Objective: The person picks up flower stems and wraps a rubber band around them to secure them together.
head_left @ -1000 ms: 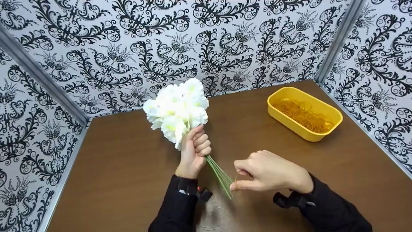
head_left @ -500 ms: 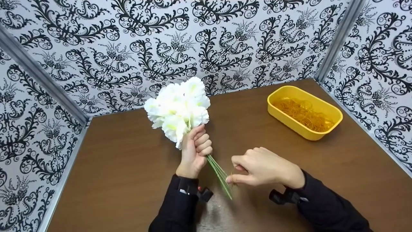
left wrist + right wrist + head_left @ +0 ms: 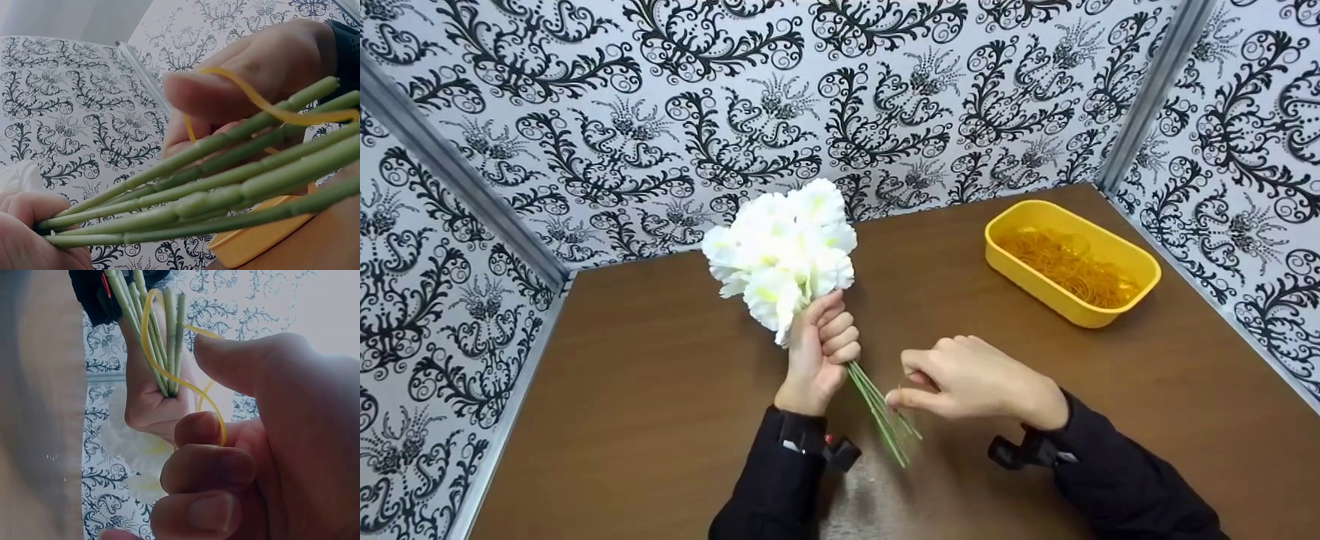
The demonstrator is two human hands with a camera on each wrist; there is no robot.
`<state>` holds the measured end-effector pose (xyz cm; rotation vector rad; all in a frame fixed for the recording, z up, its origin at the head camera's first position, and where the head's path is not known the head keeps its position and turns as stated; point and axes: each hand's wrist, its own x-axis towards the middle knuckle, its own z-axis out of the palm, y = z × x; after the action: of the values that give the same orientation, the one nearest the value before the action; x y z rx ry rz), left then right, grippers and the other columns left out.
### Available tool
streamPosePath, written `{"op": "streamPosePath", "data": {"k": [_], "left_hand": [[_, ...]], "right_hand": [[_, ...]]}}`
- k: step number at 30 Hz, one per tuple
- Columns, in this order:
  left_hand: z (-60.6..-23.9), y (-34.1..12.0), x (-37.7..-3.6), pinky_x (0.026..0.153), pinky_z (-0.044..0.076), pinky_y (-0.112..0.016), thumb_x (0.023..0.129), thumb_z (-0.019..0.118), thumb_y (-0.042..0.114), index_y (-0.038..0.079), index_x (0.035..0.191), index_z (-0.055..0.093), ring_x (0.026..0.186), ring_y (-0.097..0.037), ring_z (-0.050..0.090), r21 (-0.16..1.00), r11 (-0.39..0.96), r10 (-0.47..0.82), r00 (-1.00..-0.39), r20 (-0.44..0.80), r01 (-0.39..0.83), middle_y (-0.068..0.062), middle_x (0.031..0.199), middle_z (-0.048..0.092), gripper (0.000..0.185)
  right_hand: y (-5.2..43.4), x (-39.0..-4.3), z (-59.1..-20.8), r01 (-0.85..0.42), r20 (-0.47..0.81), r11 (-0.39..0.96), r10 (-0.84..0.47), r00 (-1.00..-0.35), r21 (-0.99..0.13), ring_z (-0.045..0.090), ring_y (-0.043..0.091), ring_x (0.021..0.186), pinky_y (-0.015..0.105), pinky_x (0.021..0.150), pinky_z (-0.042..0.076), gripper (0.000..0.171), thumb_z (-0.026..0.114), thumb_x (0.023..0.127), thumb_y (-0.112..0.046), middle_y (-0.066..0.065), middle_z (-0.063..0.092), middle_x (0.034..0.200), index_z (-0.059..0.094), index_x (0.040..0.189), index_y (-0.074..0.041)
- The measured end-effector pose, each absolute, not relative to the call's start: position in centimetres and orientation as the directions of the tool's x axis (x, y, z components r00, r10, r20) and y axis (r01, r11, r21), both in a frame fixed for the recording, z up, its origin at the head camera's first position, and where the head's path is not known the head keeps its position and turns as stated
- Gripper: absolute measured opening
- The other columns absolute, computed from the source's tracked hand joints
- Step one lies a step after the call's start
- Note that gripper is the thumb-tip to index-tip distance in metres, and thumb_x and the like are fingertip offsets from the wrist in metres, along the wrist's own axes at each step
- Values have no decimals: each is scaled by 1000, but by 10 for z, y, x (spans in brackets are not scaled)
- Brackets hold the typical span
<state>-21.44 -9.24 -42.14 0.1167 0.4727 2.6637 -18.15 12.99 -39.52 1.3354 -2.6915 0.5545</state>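
Green stems (image 3: 214,191) fanned from left hand (image 3: 28,236), yellow rubber band (image 3: 264,104) looped over them, right hand (image 3: 253,79) behind

Right hand (image 3: 975,379) slid rubber band (image 3: 169,365) onto stems (image 3: 885,412).

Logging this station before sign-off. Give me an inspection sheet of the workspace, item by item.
Surface: brown table, bare around the work.
Job's things: bunch of white flowers with green stems; a yellow rubber band looped over the stem ends.
Clutter: yellow tray of rubber bands at the far right corner, apart from the hands.
Hands: left hand grips the stems below the blooms; right hand pinches the rubber band at the stem ends.
Cables: nothing seen.
Surroundings: black-and-white patterned walls on three sides; black sleeves, each with a black wrist mount.
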Motion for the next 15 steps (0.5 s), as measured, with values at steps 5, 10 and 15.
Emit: {"op": "streamPosePath", "data": {"k": [5,10,15], "left_hand": [[-422,-92,-216,39,9,-14,110,31,20,20,63,20,42,-1,11,337,-847,443,-896,19,-412,11,52,16,49],[-423,-88,-214,39,10,-14,110,33,19,20,62,20,42,-1,11,349,-842,440,-898,4,-411,11,52,17,49],[-425,-82,-212,39,10,-14,109,37,18,20,61,22,42,-1,13,377,-835,424,-905,-22,-400,11,50,20,50]], "right_hand": [[131,-182,-393,-796,267,533,-754,-600,-287,29,1,46,23,45,20,51,60,96,-60,-17,27,56,47,69,-19],[128,-186,-397,-767,295,568,-709,-640,-300,33,2,46,23,44,22,47,58,99,-56,-17,29,56,45,70,-21],[123,-190,-402,-714,345,621,-625,-700,-324,38,4,48,24,45,26,43,58,101,-50,-16,33,57,48,72,-20]]}}
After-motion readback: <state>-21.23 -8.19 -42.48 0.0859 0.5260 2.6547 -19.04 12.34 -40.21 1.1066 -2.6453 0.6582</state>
